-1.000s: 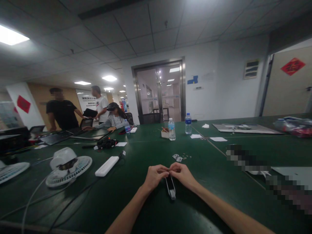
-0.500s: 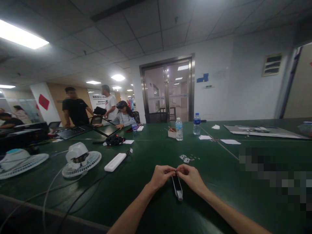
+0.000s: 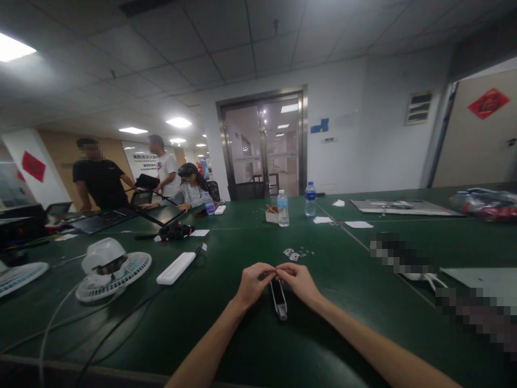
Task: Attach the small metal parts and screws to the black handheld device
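Observation:
A slim, long object with a dark middle and pale edges lies on the green table, its blunt whitish end towards me. At its far end, my left hand pinches with thumb and forefinger. My right hand pinches at the same spot from the other side, the fingertips nearly meeting. Whatever is between the fingertips is too small and too covered to name. Just beyond the hands lie small silvery plates with holes and several tiny ring-like pieces.
Ahead stand two water bottles and a small open box. To the left are a white power strip, a fan head and loose cables. Papers lie right of centre. Several people are at the far left.
The view has turned right, so everything appears shifted left, and more of the right side shows. Both hands keep their pinch at the object's far end.

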{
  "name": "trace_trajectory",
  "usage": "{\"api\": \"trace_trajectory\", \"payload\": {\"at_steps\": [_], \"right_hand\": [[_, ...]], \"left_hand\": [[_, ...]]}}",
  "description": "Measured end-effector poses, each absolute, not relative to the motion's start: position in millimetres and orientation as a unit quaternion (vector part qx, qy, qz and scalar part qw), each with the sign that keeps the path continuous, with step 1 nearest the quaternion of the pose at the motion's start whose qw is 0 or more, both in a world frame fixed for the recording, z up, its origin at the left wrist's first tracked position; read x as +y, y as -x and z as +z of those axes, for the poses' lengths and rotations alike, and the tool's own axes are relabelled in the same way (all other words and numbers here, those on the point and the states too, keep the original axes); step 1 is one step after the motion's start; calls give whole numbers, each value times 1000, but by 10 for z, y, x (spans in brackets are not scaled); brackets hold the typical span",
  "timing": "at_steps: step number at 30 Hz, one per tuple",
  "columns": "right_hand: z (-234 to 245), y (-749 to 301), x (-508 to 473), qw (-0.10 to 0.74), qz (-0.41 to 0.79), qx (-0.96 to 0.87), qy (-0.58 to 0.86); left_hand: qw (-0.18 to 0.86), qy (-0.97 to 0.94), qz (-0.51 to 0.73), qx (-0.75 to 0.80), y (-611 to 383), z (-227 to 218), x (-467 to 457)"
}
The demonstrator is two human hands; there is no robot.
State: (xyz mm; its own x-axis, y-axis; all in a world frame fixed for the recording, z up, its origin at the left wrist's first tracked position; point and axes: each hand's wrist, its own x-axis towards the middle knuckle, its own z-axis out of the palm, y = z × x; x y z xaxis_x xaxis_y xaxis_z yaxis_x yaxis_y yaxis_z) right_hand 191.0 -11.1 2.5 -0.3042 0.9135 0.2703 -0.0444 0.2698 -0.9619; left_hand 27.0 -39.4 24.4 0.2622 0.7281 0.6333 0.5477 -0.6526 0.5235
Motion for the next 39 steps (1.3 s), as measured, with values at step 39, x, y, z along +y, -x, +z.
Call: {"api": "trace_trajectory", "payload": {"at_steps": [39], "right_hand": [[-89,-1846,-92,511,432,-673,316]], "left_hand": [[27,-824,428,371,-182,135,-239]]}}
